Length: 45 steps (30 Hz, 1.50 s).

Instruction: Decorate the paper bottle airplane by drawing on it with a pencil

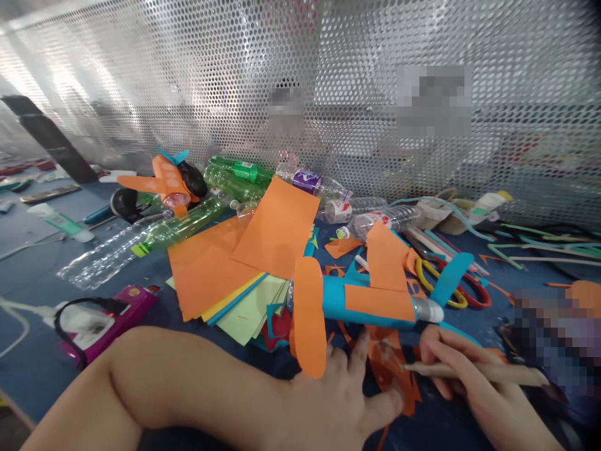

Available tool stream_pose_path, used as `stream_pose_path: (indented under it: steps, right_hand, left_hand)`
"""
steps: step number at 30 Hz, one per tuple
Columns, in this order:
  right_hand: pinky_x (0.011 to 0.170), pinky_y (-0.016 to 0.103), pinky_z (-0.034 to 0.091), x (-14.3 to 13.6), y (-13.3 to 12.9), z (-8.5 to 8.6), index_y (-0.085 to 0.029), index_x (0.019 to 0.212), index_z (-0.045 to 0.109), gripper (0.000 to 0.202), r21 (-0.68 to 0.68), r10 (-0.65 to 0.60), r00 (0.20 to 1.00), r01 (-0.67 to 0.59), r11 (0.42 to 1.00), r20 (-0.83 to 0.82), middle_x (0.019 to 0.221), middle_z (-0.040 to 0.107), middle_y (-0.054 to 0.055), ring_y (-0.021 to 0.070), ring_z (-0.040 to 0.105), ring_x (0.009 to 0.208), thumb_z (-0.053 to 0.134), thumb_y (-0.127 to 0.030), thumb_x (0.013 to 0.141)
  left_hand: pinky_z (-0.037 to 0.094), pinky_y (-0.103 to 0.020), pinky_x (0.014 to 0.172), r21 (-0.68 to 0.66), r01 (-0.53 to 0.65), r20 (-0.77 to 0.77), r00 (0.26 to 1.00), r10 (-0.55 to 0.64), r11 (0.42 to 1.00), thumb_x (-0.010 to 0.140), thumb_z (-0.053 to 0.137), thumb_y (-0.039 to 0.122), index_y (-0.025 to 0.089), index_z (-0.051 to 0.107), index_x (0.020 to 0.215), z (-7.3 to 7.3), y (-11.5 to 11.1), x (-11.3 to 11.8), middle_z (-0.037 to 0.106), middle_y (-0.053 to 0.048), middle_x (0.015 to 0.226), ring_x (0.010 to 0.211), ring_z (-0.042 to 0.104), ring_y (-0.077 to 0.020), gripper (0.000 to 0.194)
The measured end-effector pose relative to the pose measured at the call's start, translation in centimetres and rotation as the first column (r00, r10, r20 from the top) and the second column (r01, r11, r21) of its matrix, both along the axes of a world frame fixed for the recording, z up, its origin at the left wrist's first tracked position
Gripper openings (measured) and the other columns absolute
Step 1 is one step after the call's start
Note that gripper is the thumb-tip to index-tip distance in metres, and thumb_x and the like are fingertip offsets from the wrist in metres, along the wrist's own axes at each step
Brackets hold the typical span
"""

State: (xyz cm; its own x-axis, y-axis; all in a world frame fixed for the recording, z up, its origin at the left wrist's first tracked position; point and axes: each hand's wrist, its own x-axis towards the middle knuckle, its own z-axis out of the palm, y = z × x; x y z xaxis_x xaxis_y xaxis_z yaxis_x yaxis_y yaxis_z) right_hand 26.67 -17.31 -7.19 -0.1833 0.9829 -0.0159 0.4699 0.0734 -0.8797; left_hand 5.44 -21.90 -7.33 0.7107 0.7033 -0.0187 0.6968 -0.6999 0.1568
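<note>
My left hand point(338, 401) lies palm down with its fingers spread, fingertips touching a cut orange paper piece point(392, 357) on the table. Between the fingers of my right hand point(462, 369) is a tan pen point(498, 374), its narrow tip over that orange paper. Just beyond both hands rests a toy plane point(335, 297) made from a bottle wrapped in blue paper, with orange paper wings and a blue strip at its right end. One orange wing overlaps the view of my left hand's back. Orange scraps and a blue piece lie around and beneath the model.
Coloured paper sheets point(248, 307) are stacked left of the model. Plastic bottles point(188, 222) line a perforated metal screen point(263, 75). Yellow- and red-handled scissors point(476, 291) lie behind. A purple power strip point(134, 307) sits at left. Another orange bottle plane point(169, 181) stands farther back.
</note>
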Motion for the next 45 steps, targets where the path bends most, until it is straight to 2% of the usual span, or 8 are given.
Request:
stream_pose_path:
  steps: [7, 13, 17, 19, 23, 28, 35, 45]
  right_hand:
    - [0.044, 0.028, 0.037, 0.2, 0.0, -0.7, -0.023, 0.060, 0.053, 0.043, -0.060, -0.086, 0.990, 0.080, 0.995, -0.113, 0.045, 0.049, 0.001, 0.0158, 0.044, 0.042, 0.040, -0.056, 0.085]
    - [0.043, 0.025, 0.036, -0.4, 0.2, -0.3, -0.022, 0.064, 0.053, 0.031, -0.032, -0.013, 0.996, 0.010, 0.999, -0.092, 0.050, 0.050, -0.001, 0.0147, 0.046, 0.046, 0.054, -0.049, 0.080]
    - [0.045, 0.024, 0.037, -0.6, 0.0, -0.1, -0.021, 0.067, 0.050, 0.027, -0.034, -0.005, 0.995, 0.002, 0.999, -0.105, 0.051, 0.052, -0.002, 0.0137, 0.048, 0.047, 0.059, -0.045, 0.078]
    - [0.044, 0.023, 0.034, -0.8, -0.1, -0.1, -0.021, 0.067, 0.047, 0.029, -0.043, -0.063, 0.993, 0.059, 0.997, -0.104, 0.045, 0.047, -0.005, 0.0117, 0.045, 0.043, 0.059, -0.044, 0.080]
    - [0.038, 0.020, 0.023, -0.9, -0.1, -0.3, -0.022, 0.065, 0.037, 0.035, -0.032, -0.158, 0.966, 0.155, 0.987, -0.206, 0.039, 0.035, -0.010, 0.0076, 0.031, 0.035, 0.055, -0.046, 0.083]
    - [0.042, 0.021, 0.027, -0.7, 0.2, -0.6, -0.021, 0.066, 0.038, 0.031, 0.026, -0.136, 0.977, 0.142, 0.990, -0.162, 0.042, 0.042, -0.008, 0.0077, 0.035, 0.039, 0.055, -0.037, 0.085]
    - [0.041, 0.020, 0.025, -0.7, 0.2, -0.8, -0.022, 0.063, 0.035, 0.028, 0.037, -0.160, 0.975, 0.168, 0.985, -0.155, 0.041, 0.037, -0.010, 0.0071, 0.033, 0.038, 0.054, -0.030, 0.082]
    - [0.041, 0.019, 0.027, -0.8, 0.2, -0.5, -0.021, 0.060, 0.036, 0.028, 0.008, -0.138, 0.982, 0.140, 0.990, -0.130, 0.038, 0.041, -0.008, 0.0066, 0.034, 0.035, 0.055, -0.028, 0.079]
  left_hand:
    - [0.049, -0.047, 0.067, 0.025, -0.009, 0.013, 1.000, 0.009, 1.000, 0.086, 0.029, 0.068, 0.032, 0.030, 0.136, -0.1, -0.1, -0.1, 0.011, -0.023, 0.150, 0.095, 0.058, -0.0360, 0.061]
    - [0.048, -0.047, 0.072, 0.009, 0.022, 0.017, 1.000, -0.022, 1.000, 0.088, 0.025, 0.066, 0.032, 0.029, 0.137, 0.0, 0.1, -0.3, 0.011, -0.025, 0.149, 0.095, 0.059, -0.0345, 0.060]
    - [0.045, -0.052, 0.078, -0.021, 0.008, 0.046, 0.999, -0.007, 1.000, 0.087, 0.032, 0.064, 0.031, 0.028, 0.139, 0.1, 0.0, -0.3, 0.014, -0.025, 0.149, 0.103, 0.055, -0.0392, 0.061]
    - [0.041, -0.057, 0.083, -0.035, -0.006, 0.032, 0.999, 0.007, 0.999, 0.087, 0.032, 0.063, 0.030, 0.033, 0.137, 0.1, -0.2, -0.2, 0.016, -0.025, 0.148, 0.106, 0.053, -0.0414, 0.060]
    - [0.041, -0.058, 0.081, -0.053, -0.024, 0.040, 0.999, 0.026, 0.998, 0.087, 0.035, 0.060, 0.032, 0.036, 0.136, -0.1, -0.3, -0.2, 0.015, -0.023, 0.149, 0.106, 0.052, -0.0424, 0.057]
    - [0.040, -0.059, 0.084, -0.041, -0.015, 0.049, 0.999, 0.017, 0.999, 0.087, 0.039, 0.058, 0.034, 0.037, 0.137, -0.3, -0.2, 0.0, 0.020, -0.020, 0.148, 0.101, 0.055, -0.0379, 0.056]
    - [0.041, -0.057, 0.082, -0.045, -0.018, -0.001, 1.000, 0.018, 0.999, 0.087, 0.036, 0.059, 0.032, 0.037, 0.138, 0.2, -0.1, 0.1, 0.021, -0.022, 0.148, 0.101, 0.055, -0.0390, 0.058]
    - [0.040, -0.059, 0.084, -0.025, -0.037, 0.014, 0.999, 0.037, 0.999, 0.087, 0.036, 0.059, 0.035, 0.039, 0.137, 0.1, -0.2, 0.1, 0.024, -0.018, 0.147, 0.102, 0.053, -0.0391, 0.055]
